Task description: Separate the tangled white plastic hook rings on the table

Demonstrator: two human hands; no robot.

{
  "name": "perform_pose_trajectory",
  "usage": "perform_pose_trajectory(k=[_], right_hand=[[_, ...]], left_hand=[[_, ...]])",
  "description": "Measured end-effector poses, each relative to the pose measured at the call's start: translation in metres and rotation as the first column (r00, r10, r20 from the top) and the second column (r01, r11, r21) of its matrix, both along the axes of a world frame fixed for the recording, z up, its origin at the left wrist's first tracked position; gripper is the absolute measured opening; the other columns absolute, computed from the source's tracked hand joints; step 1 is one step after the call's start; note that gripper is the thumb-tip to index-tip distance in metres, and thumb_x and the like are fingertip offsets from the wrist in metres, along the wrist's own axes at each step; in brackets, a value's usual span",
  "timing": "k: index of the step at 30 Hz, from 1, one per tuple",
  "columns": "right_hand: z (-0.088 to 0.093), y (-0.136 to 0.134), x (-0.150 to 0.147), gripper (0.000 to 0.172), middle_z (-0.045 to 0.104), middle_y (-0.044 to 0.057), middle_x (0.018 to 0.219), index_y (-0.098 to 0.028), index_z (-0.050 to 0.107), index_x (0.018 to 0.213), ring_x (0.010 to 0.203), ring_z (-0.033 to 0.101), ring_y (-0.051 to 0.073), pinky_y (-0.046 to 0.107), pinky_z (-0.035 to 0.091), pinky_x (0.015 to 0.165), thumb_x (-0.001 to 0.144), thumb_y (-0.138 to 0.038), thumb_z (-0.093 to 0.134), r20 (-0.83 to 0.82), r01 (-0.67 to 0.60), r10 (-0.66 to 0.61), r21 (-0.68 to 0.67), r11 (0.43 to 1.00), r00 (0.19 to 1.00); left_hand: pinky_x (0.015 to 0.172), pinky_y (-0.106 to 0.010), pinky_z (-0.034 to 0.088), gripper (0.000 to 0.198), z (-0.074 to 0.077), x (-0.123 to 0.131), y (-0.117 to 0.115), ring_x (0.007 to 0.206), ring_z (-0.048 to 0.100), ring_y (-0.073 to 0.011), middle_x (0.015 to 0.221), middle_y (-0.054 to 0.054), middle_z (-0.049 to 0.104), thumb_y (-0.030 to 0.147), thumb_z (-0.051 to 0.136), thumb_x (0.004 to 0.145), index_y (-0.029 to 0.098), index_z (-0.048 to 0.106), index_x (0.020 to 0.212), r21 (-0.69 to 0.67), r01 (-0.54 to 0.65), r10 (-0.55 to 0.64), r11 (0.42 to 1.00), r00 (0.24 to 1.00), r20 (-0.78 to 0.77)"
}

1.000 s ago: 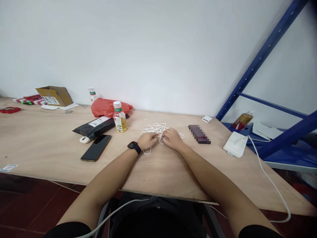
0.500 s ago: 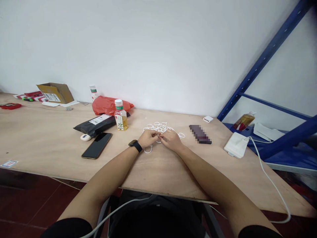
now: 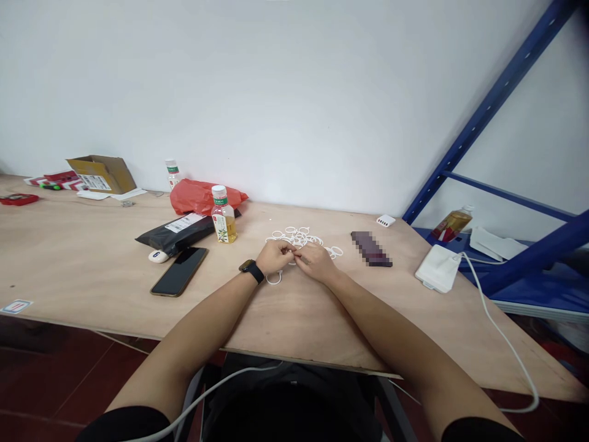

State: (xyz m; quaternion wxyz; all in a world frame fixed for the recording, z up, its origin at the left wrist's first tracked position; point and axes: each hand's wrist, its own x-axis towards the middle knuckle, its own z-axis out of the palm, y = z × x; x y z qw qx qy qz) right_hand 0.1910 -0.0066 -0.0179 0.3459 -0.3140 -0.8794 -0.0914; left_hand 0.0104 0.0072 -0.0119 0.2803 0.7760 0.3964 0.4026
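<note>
Several white plastic rings (image 3: 301,233) lie in a loose heap on the wooden table, just beyond my hands. My left hand (image 3: 275,256), with a black watch on the wrist, is closed in a pinch. Its fingertips meet those of my right hand (image 3: 316,261), which is pinched as well. Between them is a white ring, mostly hidden by the fingers. A single white ring (image 3: 273,278) lies apart, below my left hand. Another ring (image 3: 337,251) rests at the right edge of the heap.
To the left are a black phone (image 3: 179,272), a white round object (image 3: 158,256), a black parcel (image 3: 184,231), a drink bottle (image 3: 223,215) and a red bag (image 3: 197,195). On the right lie a pixelated dark object (image 3: 370,248) and a white box with a cable (image 3: 437,268).
Both hands stay almost in place, fingertips together. Their fingers have shifted slightly around what they pinch. The rest of the table looks the same.
</note>
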Motion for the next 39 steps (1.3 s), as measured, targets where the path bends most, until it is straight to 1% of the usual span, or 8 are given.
perform_pose_trajectory(k=[4, 7, 10, 18, 24, 29, 35, 39], right_hand=[[-0.002, -0.001, -0.003, 0.014, 0.068, 0.005, 0.078, -0.021, 0.065, 0.084, 0.077, 0.058, 0.019, 0.032, 0.042, 0.075, 0.091, -0.028, 0.054, 0.041, 0.021, -0.019, -0.048, 0.999, 0.999], [-0.001, 0.002, 0.002, 0.016, 0.07, 0.005, 0.082, -0.022, 0.067, 0.092, 0.079, 0.06, 0.019, 0.033, 0.043, 0.078, 0.091, -0.03, 0.054, 0.007, 0.036, -0.035, -0.097, 0.995, 0.999], [0.0, 0.011, 0.019, 0.017, 0.071, 0.005, 0.083, -0.021, 0.069, 0.094, 0.079, 0.06, 0.019, 0.033, 0.044, 0.08, 0.089, -0.029, 0.055, -0.07, 0.126, -0.137, -0.147, 0.981, 0.988], [-0.008, 0.042, 0.085, 0.023, 0.072, 0.006, 0.092, -0.018, 0.071, 0.088, 0.087, 0.061, 0.02, 0.032, 0.045, 0.081, 0.076, -0.012, 0.053, -0.029, 0.374, -0.412, -0.365, 0.853, 0.911], [-0.011, 0.044, 0.105, 0.025, 0.072, 0.007, 0.097, -0.016, 0.072, 0.088, 0.088, 0.062, 0.019, 0.029, 0.046, 0.08, 0.075, -0.009, 0.051, -0.001, 0.365, -0.417, -0.48, 0.798, 0.909], [-0.008, 0.04, 0.101, 0.024, 0.072, 0.006, 0.094, -0.017, 0.071, 0.088, 0.086, 0.063, 0.019, 0.029, 0.046, 0.078, 0.076, -0.009, 0.052, 0.003, 0.363, -0.41, -0.47, 0.805, 0.912], [-0.005, 0.038, 0.086, 0.012, 0.071, 0.006, 0.09, -0.018, 0.071, 0.082, 0.087, 0.062, 0.019, 0.03, 0.043, 0.083, 0.081, -0.023, 0.06, 0.089, 0.363, -0.356, -0.372, 0.854, 0.93], [-0.007, 0.038, 0.08, 0.009, 0.069, 0.005, 0.086, -0.018, 0.068, 0.074, 0.084, 0.06, 0.018, 0.028, 0.041, 0.08, 0.078, -0.019, 0.06, 0.105, 0.362, -0.347, -0.329, 0.872, 0.932]], left_hand=[[0.067, -0.021, 0.046, 0.024, 0.002, -0.003, 0.004, 0.069, 0.061, -0.0125, 0.073, -0.002, 0.071, 0.009, 0.049, 0.071, 0.014, 0.072, 0.071, 0.037, -0.037, 0.039, 0.999, 0.998, -0.042], [0.07, -0.022, 0.047, 0.028, 0.002, -0.009, 0.006, 0.071, 0.062, -0.0132, 0.076, -0.002, 0.071, 0.012, 0.044, 0.077, 0.015, 0.072, 0.077, -0.002, 0.035, -0.035, 0.999, 0.989, -0.141], [0.07, -0.023, 0.046, 0.03, 0.002, -0.013, 0.006, 0.072, 0.062, -0.0136, 0.078, -0.002, 0.071, 0.015, 0.041, 0.081, 0.016, 0.072, 0.079, -0.028, 0.106, -0.11, 0.994, 0.95, -0.293], [0.068, -0.024, 0.042, 0.022, 0.002, -0.011, 0.002, 0.075, 0.06, -0.0158, 0.084, -0.004, 0.069, 0.035, 0.057, 0.08, 0.018, 0.071, 0.077, 0.09, 0.132, -0.073, 0.987, 0.875, -0.478], [0.059, -0.023, 0.037, 0.026, 0.005, -0.011, -0.001, 0.064, 0.057, -0.0131, 0.071, -0.002, 0.069, 0.04, 0.058, 0.081, 0.018, 0.072, 0.076, 0.046, 0.127, -0.091, 0.991, 0.88, -0.467], [0.058, -0.023, 0.037, 0.025, 0.007, -0.01, -0.004, 0.061, 0.058, -0.0126, 0.068, -0.001, 0.069, 0.039, 0.059, 0.081, 0.018, 0.073, 0.077, 0.019, 0.133, -0.111, 0.991, 0.891, -0.44], [0.057, -0.023, 0.037, 0.026, 0.004, -0.01, -0.003, 0.06, 0.057, -0.0123, 0.068, -0.001, 0.068, 0.04, 0.058, 0.081, 0.019, 0.073, 0.078, 0.04, 0.119, -0.091, 0.992, 0.901, -0.423], [0.057, -0.023, 0.038, 0.024, 0.005, -0.01, -0.003, 0.06, 0.057, -0.0122, 0.069, -0.001, 0.068, 0.037, 0.056, 0.083, 0.019, 0.072, 0.083, 0.047, 0.11, -0.081, 0.993, 0.906, -0.415]])
